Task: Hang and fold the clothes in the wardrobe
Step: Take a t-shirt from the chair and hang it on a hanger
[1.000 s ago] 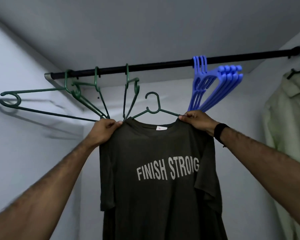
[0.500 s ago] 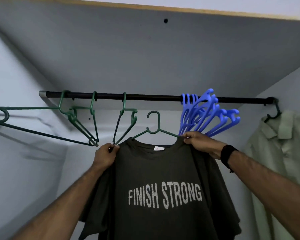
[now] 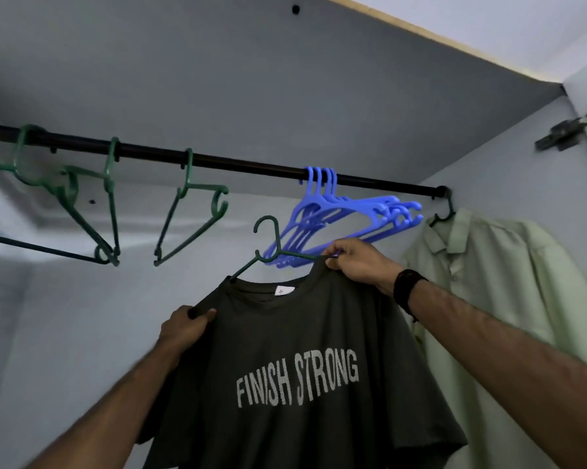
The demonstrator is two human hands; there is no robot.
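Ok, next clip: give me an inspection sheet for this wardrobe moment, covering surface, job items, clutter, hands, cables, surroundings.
Surface: nothing seen; the black rail serves as the work line.
Job's things: dark T-shirt on a green hanger, hook below the rail, not yet hung.
Clutter: empty green hangers at left, blue hangers bunched right of centre, pale green shirt hanging at far right.
Hands: left hand grips the shirt's shoulder; right hand grips the other shoulder, dark band on the wrist.
Cables: nothing seen.
Surroundings: grey wardrobe walls, door hinge upper right.
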